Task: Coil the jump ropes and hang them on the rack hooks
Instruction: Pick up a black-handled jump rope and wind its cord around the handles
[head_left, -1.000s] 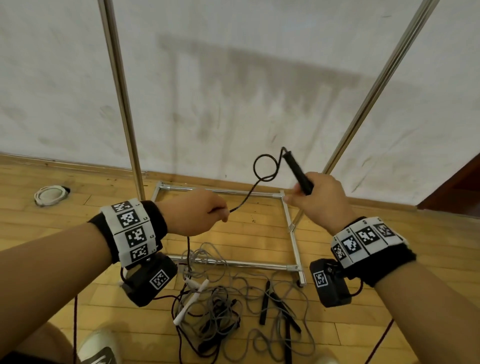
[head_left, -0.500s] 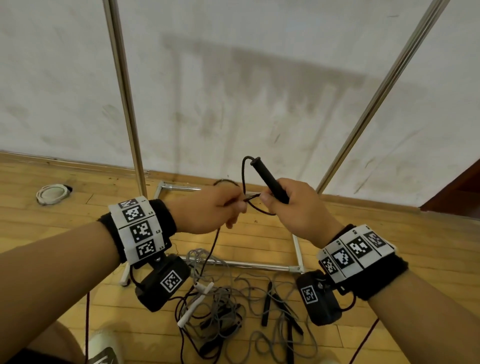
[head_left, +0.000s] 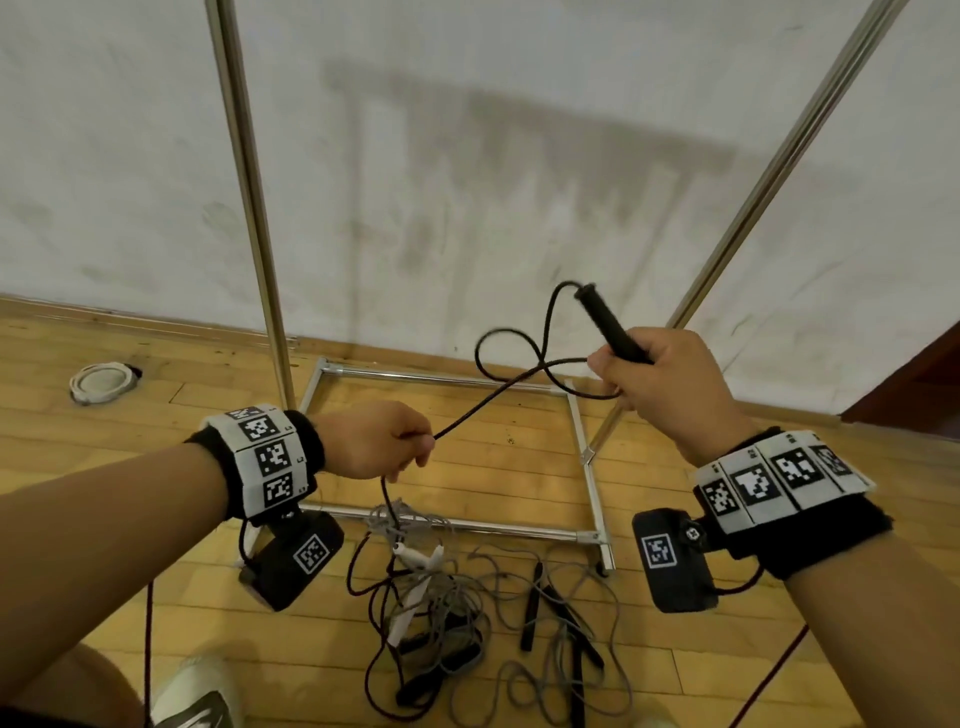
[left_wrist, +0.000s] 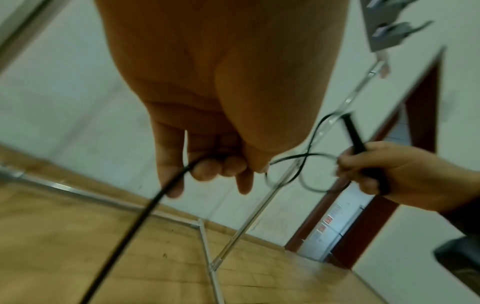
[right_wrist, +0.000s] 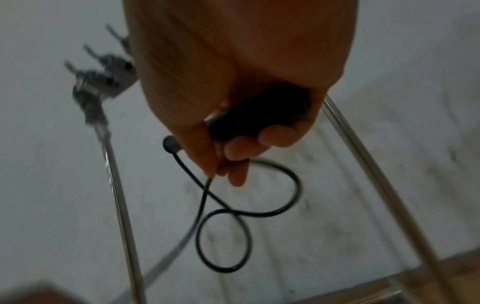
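My right hand (head_left: 649, 374) grips the black handle (head_left: 610, 325) of a black jump rope and also pinches a loop of its cord (head_left: 511, 364) against the handle (right_wrist: 259, 115). The cord forms two small loops (right_wrist: 233, 222) below that hand. My left hand (head_left: 384, 441) holds the same cord (left_wrist: 166, 189) lower down, and from there it drops to the floor. A tangle of grey and black ropes (head_left: 457, 613) with white and black handles lies on the floor between my arms. The rack's hooks (right_wrist: 96, 76) show high up in the right wrist view.
The metal rack's two uprights (head_left: 249, 171) rise in front of the white wall, and its base frame (head_left: 587, 452) rests on the wooden floor. A white coiled item (head_left: 101, 382) lies at far left. A shoe (head_left: 192, 696) shows at bottom left.
My hands, close together half a second ago, have drawn apart. The right hand has gone up and right holding a new loop, and the left has slid down along the cord.
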